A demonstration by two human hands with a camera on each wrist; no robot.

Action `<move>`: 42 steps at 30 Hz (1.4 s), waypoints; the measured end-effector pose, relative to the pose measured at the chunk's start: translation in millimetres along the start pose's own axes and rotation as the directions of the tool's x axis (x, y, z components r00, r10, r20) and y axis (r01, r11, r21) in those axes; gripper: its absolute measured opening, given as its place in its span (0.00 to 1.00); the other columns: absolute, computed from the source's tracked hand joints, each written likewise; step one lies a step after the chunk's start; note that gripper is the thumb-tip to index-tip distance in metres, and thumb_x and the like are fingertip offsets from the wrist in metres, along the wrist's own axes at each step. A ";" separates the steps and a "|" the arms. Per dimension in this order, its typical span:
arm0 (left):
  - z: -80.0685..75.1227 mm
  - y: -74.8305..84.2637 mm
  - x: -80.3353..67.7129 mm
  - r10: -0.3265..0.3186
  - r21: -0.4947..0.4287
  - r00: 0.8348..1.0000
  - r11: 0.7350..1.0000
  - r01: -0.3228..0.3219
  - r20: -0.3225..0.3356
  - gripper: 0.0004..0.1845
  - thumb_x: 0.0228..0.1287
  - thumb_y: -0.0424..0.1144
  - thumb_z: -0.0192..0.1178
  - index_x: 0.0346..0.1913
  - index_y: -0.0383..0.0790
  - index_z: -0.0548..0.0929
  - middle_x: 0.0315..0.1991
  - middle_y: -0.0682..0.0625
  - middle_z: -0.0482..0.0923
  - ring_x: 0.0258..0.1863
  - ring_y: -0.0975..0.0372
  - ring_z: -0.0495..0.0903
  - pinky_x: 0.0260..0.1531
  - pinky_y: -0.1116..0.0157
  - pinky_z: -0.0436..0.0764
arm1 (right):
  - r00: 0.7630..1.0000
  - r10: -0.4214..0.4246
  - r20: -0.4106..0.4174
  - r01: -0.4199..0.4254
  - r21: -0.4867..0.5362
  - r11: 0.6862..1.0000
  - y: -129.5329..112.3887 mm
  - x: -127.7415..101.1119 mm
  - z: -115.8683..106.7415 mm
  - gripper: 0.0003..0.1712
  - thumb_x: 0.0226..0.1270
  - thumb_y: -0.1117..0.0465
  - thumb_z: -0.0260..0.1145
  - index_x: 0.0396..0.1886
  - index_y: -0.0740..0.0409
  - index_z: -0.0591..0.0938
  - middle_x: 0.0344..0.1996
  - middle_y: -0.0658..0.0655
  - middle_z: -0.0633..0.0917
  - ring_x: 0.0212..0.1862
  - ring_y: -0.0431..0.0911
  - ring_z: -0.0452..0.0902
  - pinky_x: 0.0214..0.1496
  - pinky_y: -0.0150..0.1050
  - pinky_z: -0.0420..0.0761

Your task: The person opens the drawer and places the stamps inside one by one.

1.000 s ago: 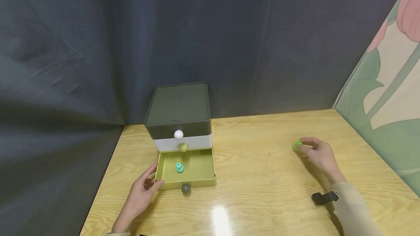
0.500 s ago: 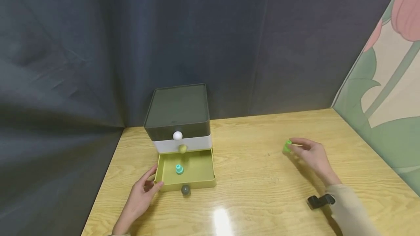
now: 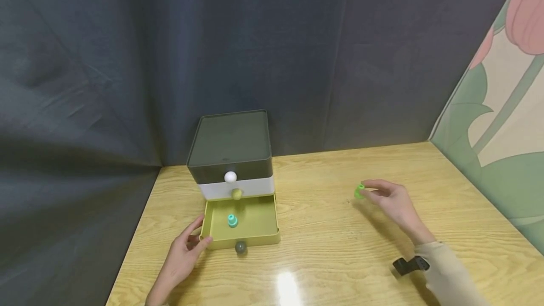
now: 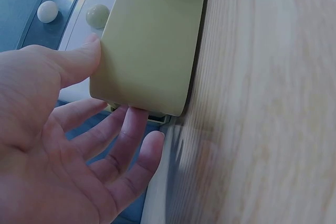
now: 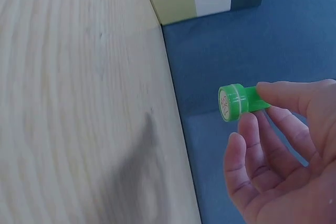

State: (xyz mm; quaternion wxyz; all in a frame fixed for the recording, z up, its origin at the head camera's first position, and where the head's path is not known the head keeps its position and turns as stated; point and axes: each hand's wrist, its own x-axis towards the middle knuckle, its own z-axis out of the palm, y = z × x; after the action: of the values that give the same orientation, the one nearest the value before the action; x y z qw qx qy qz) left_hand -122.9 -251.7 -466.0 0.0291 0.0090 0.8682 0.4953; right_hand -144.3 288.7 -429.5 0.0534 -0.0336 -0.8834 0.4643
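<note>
My right hand (image 3: pixel 394 206) pinches a green toy stamp (image 3: pixel 359 191) between thumb and fingers, held above the table. In the right wrist view, the stamp (image 5: pixel 233 102) shows a round face with a printed pattern. At the lower left, my left hand (image 3: pixel 180 256) holds the front left corner of the pulled-out yellow-green drawer (image 3: pixel 259 239). The left wrist view has the thumb at the drawer's (image 4: pixel 149 40) upper edge and the fingers around its side. A turquoise stamp (image 3: pixel 232 221) stands inside the drawer, left of its middle.
The drawer belongs to a small cabinet (image 3: pixel 231 138) with a dark top drawer and a white middle one, each with a round knob. A dark curtain (image 3: pixel 297 60) hangs behind the wooden table (image 3: pixel 331 259). A flower-patterned panel (image 3: pixel 505 122) borders the right.
My right hand has carried the green stamp leftward over the table, toward the cabinet. The left hand and the drawer have stayed in place.
</note>
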 end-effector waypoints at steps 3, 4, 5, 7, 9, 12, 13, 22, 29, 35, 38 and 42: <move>-0.2 -0.2 0.3 -0.003 0.016 1.000 1.000 0.003 0.000 0.37 0.75 0.43 0.68 0.81 0.41 0.68 0.77 0.37 0.71 0.53 0.58 0.83 0.41 0.70 0.80 | 1.000 -0.026 0.000 0.026 -0.015 1.000 -6.2 0.2 5.3 0.30 0.76 0.43 0.70 0.67 0.59 0.84 0.59 0.65 0.89 0.45 0.29 0.83 0.47 0.32 0.82; -0.2 -0.2 0.3 -0.003 0.021 1.000 1.000 0.003 0.000 0.37 0.75 0.43 0.68 0.82 0.41 0.68 0.77 0.37 0.71 0.53 0.59 0.83 0.41 0.70 0.80 | 0.999 -0.033 0.002 0.033 -0.017 0.999 -8.3 0.2 7.4 0.30 0.76 0.44 0.70 0.66 0.59 0.84 0.58 0.64 0.89 0.45 0.30 0.84 0.47 0.32 0.82; -0.2 -0.2 0.3 -0.004 0.025 1.000 1.000 0.004 0.001 0.37 0.75 0.44 0.68 0.82 0.41 0.67 0.77 0.37 0.71 0.53 0.59 0.82 0.40 0.70 0.79 | 0.999 -0.040 0.004 0.040 -0.021 0.999 -10.6 0.1 9.4 0.29 0.76 0.44 0.70 0.66 0.58 0.85 0.58 0.63 0.89 0.45 0.31 0.84 0.47 0.33 0.82; -0.2 -0.5 0.2 -0.003 0.032 1.000 0.999 0.003 0.004 0.38 0.75 0.45 0.68 0.82 0.41 0.67 0.77 0.37 0.70 0.54 0.58 0.82 0.40 0.70 0.79 | 0.998 -0.060 0.010 0.061 -0.024 0.998 -15.4 0.2 14.0 0.28 0.76 0.45 0.70 0.65 0.58 0.85 0.58 0.62 0.90 0.46 0.33 0.84 0.46 0.33 0.82; -0.2 -0.8 -0.2 -0.006 0.033 1.000 0.999 0.006 0.005 0.38 0.75 0.45 0.68 0.82 0.41 0.67 0.77 0.37 0.70 0.54 0.58 0.82 0.40 0.69 0.79 | 0.997 -0.074 0.026 0.074 -0.018 0.997 -20.3 0.1 19.0 0.27 0.76 0.46 0.71 0.64 0.57 0.86 0.58 0.61 0.90 0.47 0.35 0.85 0.46 0.34 0.83; -0.4 -1.7 -1.1 -0.012 0.030 1.000 0.999 0.012 0.003 0.37 0.75 0.45 0.67 0.82 0.42 0.67 0.77 0.37 0.70 0.54 0.58 0.81 0.39 0.69 0.78 | 0.993 -0.103 0.057 0.103 -0.002 0.995 -28.5 0.3 26.6 0.25 0.75 0.48 0.72 0.64 0.56 0.86 0.57 0.60 0.90 0.48 0.40 0.86 0.45 0.36 0.84; -0.4 -2.1 -1.4 -0.016 0.029 1.000 0.999 0.016 0.000 0.37 0.75 0.45 0.67 0.82 0.42 0.67 0.77 0.38 0.70 0.53 0.58 0.81 0.39 0.69 0.78 | 0.992 -0.110 0.069 0.110 0.005 0.994 -31.2 0.3 29.3 0.24 0.75 0.48 0.72 0.63 0.56 0.87 0.57 0.60 0.90 0.48 0.42 0.86 0.46 0.36 0.84; -0.1 -4.8 -3.7 -0.011 0.046 1.000 0.999 0.012 -0.014 0.37 0.74 0.45 0.68 0.81 0.42 0.68 0.77 0.37 0.71 0.56 0.55 0.82 0.42 0.68 0.79 | 0.970 -0.187 0.155 0.182 0.044 0.982 -53.8 2.2 55.0 0.21 0.74 0.55 0.73 0.61 0.59 0.87 0.50 0.61 0.92 0.45 0.55 0.90 0.44 0.36 0.86; 0.4 -4.8 -2.2 -0.009 0.023 1.000 1.000 0.010 -0.022 0.37 0.74 0.43 0.69 0.81 0.44 0.68 0.77 0.39 0.71 0.55 0.55 0.82 0.40 0.69 0.80 | 0.951 -0.227 0.210 0.221 0.052 0.974 -71.5 5.2 72.4 0.20 0.72 0.57 0.74 0.60 0.59 0.88 0.53 0.61 0.91 0.43 0.47 0.89 0.43 0.36 0.85; 0.1 -4.4 0.6 -0.002 0.036 1.000 0.999 0.003 -0.020 0.37 0.74 0.44 0.68 0.81 0.43 0.68 0.79 0.40 0.70 0.58 0.52 0.82 0.42 0.69 0.80 | 0.927 -0.283 0.248 0.278 0.058 0.959 -86.1 7.0 88.6 0.17 0.71 0.59 0.74 0.57 0.58 0.90 0.54 0.60 0.91 0.41 0.43 0.89 0.43 0.35 0.87; 0.4 -3.9 2.8 -0.003 0.026 1.000 1.000 0.003 -0.010 0.37 0.75 0.44 0.68 0.82 0.44 0.67 0.79 0.40 0.70 0.58 0.52 0.82 0.41 0.69 0.80 | 0.918 -0.291 0.268 0.284 0.067 0.957 -93.9 7.8 96.3 0.17 0.70 0.59 0.75 0.56 0.58 0.90 0.52 0.59 0.92 0.41 0.43 0.89 0.44 0.35 0.87; 0.3 -4.5 4.3 0.002 0.019 1.000 1.000 -0.002 -0.002 0.37 0.75 0.44 0.68 0.82 0.44 0.67 0.78 0.40 0.70 0.55 0.55 0.81 0.38 0.69 0.79 | 0.902 -0.306 0.304 0.293 0.091 0.952 -104.0 10.0 107.3 0.17 0.70 0.59 0.75 0.55 0.61 0.90 0.51 0.58 0.92 0.42 0.43 0.88 0.44 0.34 0.87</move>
State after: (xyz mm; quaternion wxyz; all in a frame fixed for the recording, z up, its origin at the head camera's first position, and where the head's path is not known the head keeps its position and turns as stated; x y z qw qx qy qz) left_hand -127.1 -253.5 -470.2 0.0276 0.0098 0.8729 0.4871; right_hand -168.7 143.2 -403.7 -0.0164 0.1779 -0.8651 0.4687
